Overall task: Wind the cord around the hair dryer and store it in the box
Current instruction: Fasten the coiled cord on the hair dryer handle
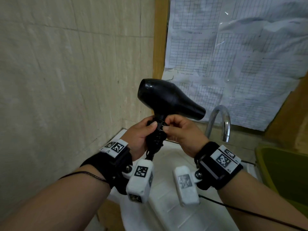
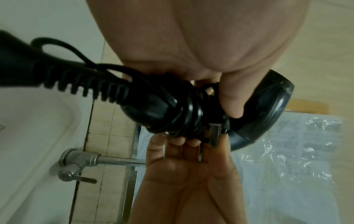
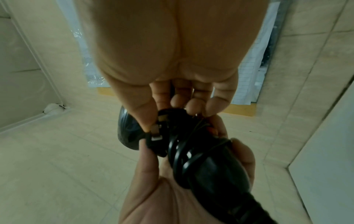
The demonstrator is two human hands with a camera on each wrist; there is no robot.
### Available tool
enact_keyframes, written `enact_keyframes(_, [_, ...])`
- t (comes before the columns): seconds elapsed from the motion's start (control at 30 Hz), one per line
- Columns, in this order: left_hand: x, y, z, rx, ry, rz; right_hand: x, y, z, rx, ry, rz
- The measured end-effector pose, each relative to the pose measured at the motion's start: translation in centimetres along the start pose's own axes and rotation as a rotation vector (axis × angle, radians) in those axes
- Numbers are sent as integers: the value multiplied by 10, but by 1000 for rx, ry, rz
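Note:
I hold a black hair dryer (image 1: 166,97) up over the sink, nozzle pointing right. My left hand (image 1: 150,129) grips its handle from the left. The black cord (image 1: 156,139) is coiled several times round the handle, and a short loop hangs below. My right hand (image 1: 168,125) pinches the plug against the top of the handle. In the left wrist view the plug's metal prongs (image 2: 214,133) show beside the coils (image 2: 184,113), with my right hand's fingertips (image 2: 178,141) under them. In the right wrist view the plug (image 3: 156,136) sits between both thumbs, next to the windings (image 3: 182,151).
A white sink (image 1: 166,189) lies below my hands, with a chrome tap (image 1: 220,120) behind it on the right. An olive-green open box (image 1: 283,172) stands at the right edge. Tiled wall is on the left, and plastic-covered paper sheets (image 1: 241,55) hang behind.

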State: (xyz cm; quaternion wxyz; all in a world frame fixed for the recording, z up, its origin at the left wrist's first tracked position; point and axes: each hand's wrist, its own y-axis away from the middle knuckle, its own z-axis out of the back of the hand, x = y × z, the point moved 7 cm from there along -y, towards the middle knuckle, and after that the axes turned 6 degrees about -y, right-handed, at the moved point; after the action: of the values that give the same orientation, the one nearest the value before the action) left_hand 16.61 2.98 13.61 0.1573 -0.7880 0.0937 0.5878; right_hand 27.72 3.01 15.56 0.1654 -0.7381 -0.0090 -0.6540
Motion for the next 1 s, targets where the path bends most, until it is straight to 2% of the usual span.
enact_keyframes(0.1, [2,0,5,-39,18,-17,1,3,1,57,123,-42])
enact_keyframes(0.23, [3,0,4,-29,80,-12,12,7,-2,209,341,-43])
enact_keyframes(0.3, [3,1,-3,7,61,-18,18,7,-1,158,488,12])
enact_keyframes(0.37, [3,2,-9,18,18,-27,22,6,2,50,532,80])
enact_keyframes(0.5, [2,0,-5,-103,-77,-25,10,7,6,-31,399,67])
enact_keyframes(0.57, [4,-1,-1,-137,-55,-2,4,8,8,-49,318,40])
enact_keyframes(0.67, [4,0,-8,-59,1,9,-3,9,12,-82,133,17])
enact_keyframes(0.8, [-2,-4,-8,16,-31,-15,-8,7,11,-115,-89,-53])
enact_keyframes(0.9, [-9,-6,-5,1,-92,-39,-8,6,6,-113,-183,-79])
enact_keyframes(1.0, [-10,-9,-3,-51,-129,-60,-2,5,3,-69,-137,-56])
